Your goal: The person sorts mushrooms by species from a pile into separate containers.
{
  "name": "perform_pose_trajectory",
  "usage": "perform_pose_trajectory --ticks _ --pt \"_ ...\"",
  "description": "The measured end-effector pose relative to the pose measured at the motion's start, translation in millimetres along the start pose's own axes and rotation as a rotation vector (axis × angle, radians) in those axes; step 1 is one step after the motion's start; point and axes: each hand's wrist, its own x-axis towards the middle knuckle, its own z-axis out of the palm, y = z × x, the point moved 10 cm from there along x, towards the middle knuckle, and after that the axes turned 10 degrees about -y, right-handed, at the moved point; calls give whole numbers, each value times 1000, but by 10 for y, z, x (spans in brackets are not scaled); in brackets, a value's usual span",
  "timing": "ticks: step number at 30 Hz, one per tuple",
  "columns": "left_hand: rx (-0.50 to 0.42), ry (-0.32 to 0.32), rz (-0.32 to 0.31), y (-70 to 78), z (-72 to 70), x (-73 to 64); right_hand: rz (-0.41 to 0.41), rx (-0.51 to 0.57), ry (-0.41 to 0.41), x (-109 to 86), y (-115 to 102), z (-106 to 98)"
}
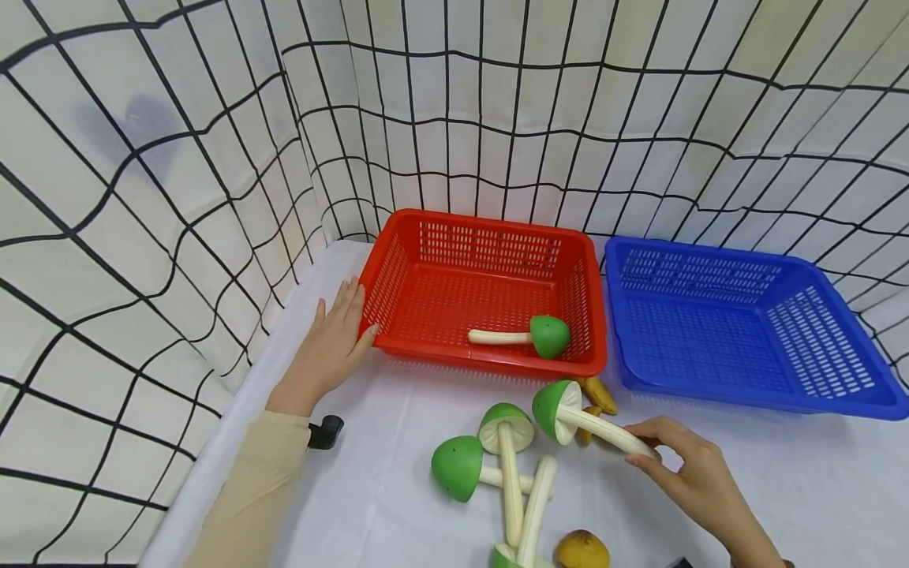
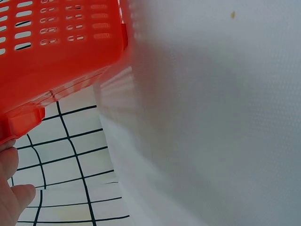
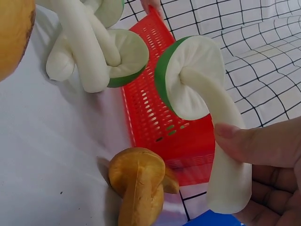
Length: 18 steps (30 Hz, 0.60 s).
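Observation:
My right hand (image 1: 692, 473) pinches the pale stem of a green-capped toy mushroom (image 1: 557, 412), raised just in front of the red basket. In the right wrist view, thumb and fingers close on the stem of that mushroom (image 3: 195, 77), its cap pointing away from the hand. My left hand (image 1: 330, 339) rests on the left rim of the red basket (image 1: 490, 359), fingers fairly straight. One green mushroom (image 1: 549, 337) lies inside that basket. On the cloth in front, several more green mushrooms (image 1: 457, 468) lie in a loose heap.
A blue basket (image 1: 753, 402) stands to the right of the red one. Brown-yellow mushrooms (image 3: 136, 174) lie near the red basket's front, and a round yellow-brown piece (image 1: 582, 550) sits at the near edge. Black wire grid (image 1: 497, 130) backed with white cloth walls the left and back.

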Motion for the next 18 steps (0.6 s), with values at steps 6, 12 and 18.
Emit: perform_pose_trajectory --ticks 6,12,18 --pt "9 7 3 2 -25 11 -75 -4 32 22 -64 -96" --pt "0 5 -2 0 -21 25 -94 -32 16 164 -121 -242" --pt "0 -1 -1 4 -5 7 -148 -87 -30 445 -212 -294"
